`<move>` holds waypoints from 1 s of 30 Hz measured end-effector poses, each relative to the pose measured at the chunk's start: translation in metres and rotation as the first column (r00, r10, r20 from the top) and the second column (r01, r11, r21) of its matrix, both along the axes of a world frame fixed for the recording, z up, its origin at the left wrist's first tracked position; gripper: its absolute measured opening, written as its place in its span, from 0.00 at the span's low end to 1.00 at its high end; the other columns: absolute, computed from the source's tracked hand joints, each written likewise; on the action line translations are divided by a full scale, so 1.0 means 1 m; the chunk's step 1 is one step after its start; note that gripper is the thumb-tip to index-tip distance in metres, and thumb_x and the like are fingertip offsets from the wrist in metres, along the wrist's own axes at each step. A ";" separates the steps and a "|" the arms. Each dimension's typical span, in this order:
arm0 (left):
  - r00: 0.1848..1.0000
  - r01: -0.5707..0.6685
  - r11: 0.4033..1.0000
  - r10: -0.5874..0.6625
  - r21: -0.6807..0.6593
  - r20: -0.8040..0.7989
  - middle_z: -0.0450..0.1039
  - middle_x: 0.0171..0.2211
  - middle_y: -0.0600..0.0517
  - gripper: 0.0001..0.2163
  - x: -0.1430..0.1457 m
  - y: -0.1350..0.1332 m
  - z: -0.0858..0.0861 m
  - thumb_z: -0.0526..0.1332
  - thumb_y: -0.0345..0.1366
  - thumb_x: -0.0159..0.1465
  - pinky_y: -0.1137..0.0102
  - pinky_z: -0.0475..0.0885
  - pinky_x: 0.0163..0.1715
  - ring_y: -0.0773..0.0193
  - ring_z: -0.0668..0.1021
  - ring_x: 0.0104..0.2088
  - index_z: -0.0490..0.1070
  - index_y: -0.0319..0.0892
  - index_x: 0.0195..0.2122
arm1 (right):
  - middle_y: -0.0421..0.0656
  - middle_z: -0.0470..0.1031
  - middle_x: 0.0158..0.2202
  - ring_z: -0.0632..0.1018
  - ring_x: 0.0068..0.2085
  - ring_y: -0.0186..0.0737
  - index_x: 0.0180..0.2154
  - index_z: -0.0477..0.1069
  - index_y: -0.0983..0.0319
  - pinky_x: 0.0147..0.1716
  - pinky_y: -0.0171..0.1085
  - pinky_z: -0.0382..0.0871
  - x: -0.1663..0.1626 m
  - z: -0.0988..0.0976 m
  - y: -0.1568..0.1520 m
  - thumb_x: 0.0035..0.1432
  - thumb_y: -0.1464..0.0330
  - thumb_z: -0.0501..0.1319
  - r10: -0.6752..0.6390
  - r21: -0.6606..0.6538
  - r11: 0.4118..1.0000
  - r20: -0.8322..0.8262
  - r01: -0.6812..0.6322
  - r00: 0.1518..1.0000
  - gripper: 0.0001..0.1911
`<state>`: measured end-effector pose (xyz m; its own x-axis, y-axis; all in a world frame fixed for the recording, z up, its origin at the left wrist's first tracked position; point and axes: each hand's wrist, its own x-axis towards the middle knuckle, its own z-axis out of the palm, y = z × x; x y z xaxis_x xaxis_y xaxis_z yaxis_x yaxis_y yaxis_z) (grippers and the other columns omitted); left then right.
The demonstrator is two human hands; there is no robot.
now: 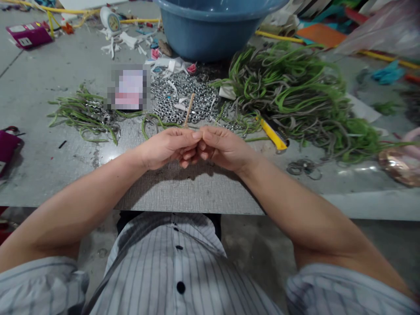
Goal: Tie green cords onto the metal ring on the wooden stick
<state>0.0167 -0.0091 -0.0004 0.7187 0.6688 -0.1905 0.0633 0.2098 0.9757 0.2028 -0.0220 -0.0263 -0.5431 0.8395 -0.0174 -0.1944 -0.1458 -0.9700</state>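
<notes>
Above the front part of the table, my left hand [175,143] and my right hand [221,145] meet with thumbs and fingers pinched together, tip to tip. Whatever lies between the fingertips is too small or hidden to make out. Just beyond them is a heap of small silver metal rings [170,103], with a thin wooden stick [189,109] lying on it. Loose green and grey cords [154,119] curl close to my left hand. To the right of my right hand lies a yellow utility knife [274,134].
A large blue basin [210,33] stands behind the rings. A big bundle of green and grey cords [288,87] spreads on the right, a smaller bunch [87,111] on the left. A blurred-out phone-like object [129,89], purple packet [29,35] and copper-coloured roll [400,166] lie around.
</notes>
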 end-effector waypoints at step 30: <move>0.978 -0.206 0.957 0.193 0.205 0.084 0.77 0.29 0.53 0.09 0.008 -0.004 -0.002 0.65 0.39 0.70 0.79 0.61 0.17 0.73 0.76 0.24 0.71 0.40 0.36 | 0.32 0.65 0.22 0.71 0.24 0.30 0.27 0.65 0.58 0.25 0.32 0.71 0.004 -0.002 0.007 0.55 0.43 0.70 -0.168 0.095 0.981 -0.048 0.172 0.985 0.27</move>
